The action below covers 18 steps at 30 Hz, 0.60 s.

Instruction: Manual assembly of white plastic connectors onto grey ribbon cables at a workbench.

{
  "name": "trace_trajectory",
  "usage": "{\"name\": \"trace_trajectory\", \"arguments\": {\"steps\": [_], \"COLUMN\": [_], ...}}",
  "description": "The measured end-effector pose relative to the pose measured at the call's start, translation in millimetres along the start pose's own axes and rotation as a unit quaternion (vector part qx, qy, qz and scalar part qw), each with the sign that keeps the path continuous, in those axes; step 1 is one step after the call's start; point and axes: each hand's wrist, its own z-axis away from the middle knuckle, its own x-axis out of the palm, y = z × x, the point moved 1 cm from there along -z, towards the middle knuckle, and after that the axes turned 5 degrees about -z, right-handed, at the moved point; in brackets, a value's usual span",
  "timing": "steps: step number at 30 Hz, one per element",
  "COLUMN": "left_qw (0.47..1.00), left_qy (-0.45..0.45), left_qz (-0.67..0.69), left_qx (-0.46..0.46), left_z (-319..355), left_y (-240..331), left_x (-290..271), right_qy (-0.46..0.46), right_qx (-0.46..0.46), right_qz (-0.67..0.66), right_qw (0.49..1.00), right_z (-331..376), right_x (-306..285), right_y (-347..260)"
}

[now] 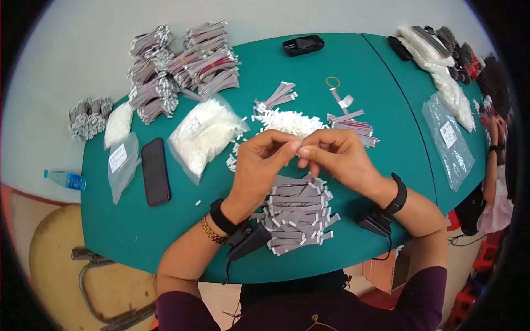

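Observation:
My left hand (pixel 264 160) and my right hand (pixel 343 164) meet fingertip to fingertip over the table, both closed in a pinch. Whatever lies between the fingers is too small and covered to make out. Just beyond them spreads a heap of small white plastic connectors (pixel 292 122). Below my hands, close to me, is a layered pile of short grey ribbon cables (pixel 298 212) with white ends. A bundle of grey and reddish ribbon cables (pixel 356 131) lies beyond my right hand, and a few more cables (pixel 280 96) rest behind the heap.
Big stacks of bundled ribbon cables (pixel 185 66) stand at the far left. A clear bag of white connectors (pixel 204 132) and a dark phone (pixel 156 172) lie left of my hands. An empty plastic bag (pixel 448 140) is at the right, near another person's arm (pixel 491 160).

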Motion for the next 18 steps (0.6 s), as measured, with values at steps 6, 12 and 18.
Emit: {"name": "trace_trajectory", "arguments": {"steps": [6, 12, 18], "left_qw": [0.999, 0.999, 0.998], "left_qy": [-0.016, -0.024, -0.045], "left_qz": [0.029, 0.041, 0.037], "left_qx": [0.017, 0.012, 0.021], "left_z": [-1.4, -1.4, -4.4], "left_y": [-1.3, -3.7, -4.1], "left_x": [2.3, 1.3, 0.8], "right_qy": [0.014, 0.024, 0.037], "right_qx": [-0.025, -0.045, -0.058], "right_qz": [0.016, 0.034, 0.036], "right_qw": [0.999, 0.998, 0.997], "right_z": [-0.7, -0.4, -2.7], "right_x": [-3.4, -3.0, -7.4], "right_y": [-1.3, -1.9, -2.5]}}
